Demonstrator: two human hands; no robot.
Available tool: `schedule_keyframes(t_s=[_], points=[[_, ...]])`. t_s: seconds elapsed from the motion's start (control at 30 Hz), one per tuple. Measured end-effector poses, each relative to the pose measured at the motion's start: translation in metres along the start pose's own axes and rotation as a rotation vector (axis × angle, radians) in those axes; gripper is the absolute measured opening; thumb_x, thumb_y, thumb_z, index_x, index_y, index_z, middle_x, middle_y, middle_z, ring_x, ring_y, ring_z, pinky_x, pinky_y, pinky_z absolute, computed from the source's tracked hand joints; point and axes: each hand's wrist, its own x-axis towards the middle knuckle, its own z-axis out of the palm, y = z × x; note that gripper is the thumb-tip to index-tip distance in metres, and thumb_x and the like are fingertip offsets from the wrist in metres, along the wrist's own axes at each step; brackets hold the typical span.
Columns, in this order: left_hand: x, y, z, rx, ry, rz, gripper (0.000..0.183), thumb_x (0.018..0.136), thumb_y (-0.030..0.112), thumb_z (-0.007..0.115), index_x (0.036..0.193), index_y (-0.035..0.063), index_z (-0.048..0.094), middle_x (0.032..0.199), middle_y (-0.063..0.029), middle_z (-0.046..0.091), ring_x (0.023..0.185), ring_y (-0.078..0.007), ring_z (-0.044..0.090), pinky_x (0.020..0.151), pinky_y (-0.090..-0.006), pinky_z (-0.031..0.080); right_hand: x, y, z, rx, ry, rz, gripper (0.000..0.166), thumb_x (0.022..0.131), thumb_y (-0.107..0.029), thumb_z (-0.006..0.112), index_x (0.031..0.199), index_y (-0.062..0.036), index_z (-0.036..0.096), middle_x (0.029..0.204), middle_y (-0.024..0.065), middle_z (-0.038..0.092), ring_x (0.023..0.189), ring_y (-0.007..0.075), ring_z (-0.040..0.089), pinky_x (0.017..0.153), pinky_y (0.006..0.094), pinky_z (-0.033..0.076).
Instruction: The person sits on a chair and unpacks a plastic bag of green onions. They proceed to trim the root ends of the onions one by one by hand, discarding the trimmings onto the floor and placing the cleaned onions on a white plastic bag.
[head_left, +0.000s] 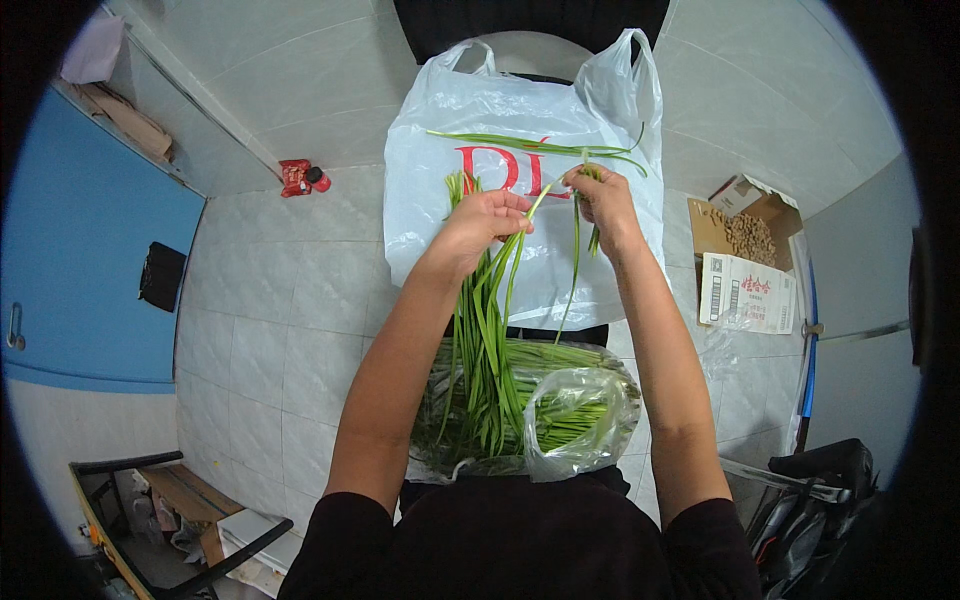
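My left hand (480, 229) grips a long bunch of green garlic chives (487, 330) by the pale stem ends. Their leaves trail down over my lap. One pale stem slants up from my left fingers to my right hand (606, 201). Between my right fingertips are that stem's tip and some short green pieces (591, 174); a single long blade dangles below. Beneath both hands a white plastic bag (420, 150) with red lettering lies spread out. A few loose chives (517, 141) rest across its upper part. A clear plastic bag (541, 397) on my lap holds more chives.
A black chair (525, 15) stands behind the white bag. To the right, an opened cardboard box (784, 232) contains peanut-like pieces. A red packet (294, 176) and small jar (320, 180) sit by the wall. Lower left is a black-framed rack (247, 551); black bags (810, 510) are lower right.
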Motion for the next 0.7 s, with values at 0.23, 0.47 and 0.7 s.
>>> schedule_keyframes(t_s=[0.23,0.47,0.7], points=[[0.002,-0.003,-0.001,-0.137,-0.038,0.043,0.019,0.081,0.007,0.056,0.099,0.0004,0.055,0.087,-0.0059,0.06,0.08,-0.0122,0.056,0.071,-0.0237,0.042,0.005,0.002,-0.002,0.143,-0.013,-0.068,0.016,0.086,-0.021,0.047,0.077,-0.008,0.046,0.062,-0.0001,0.045,0.046,0.0106,0.039,0.044,0.0231,0.032],[0.0,-0.001,0.0,-0.242,-0.116,0.08,0.018,0.083,0.01,0.054,0.099,0.0013,0.054,0.087,-0.0057,0.059,0.081,-0.0115,0.054,0.072,-0.023,0.04,-0.016,0.002,0.026,0.248,-0.201,0.09,0.019,0.081,-0.021,0.06,0.071,-0.0098,0.048,0.052,-0.0059,0.04,0.042,0.0029,0.029,0.038,0.0203,0.021],[-0.002,0.012,0.009,0.125,0.113,0.161,0.016,0.081,0.016,0.061,0.091,0.0033,0.06,0.078,-0.0003,0.059,0.071,-0.0069,0.051,0.063,-0.0211,0.038,-0.016,-0.003,0.038,0.022,-0.101,-0.036,0.016,0.079,-0.021,0.064,0.075,-0.0067,0.059,0.054,-0.006,0.043,0.041,0.0024,0.028,0.038,0.0198,0.019]])
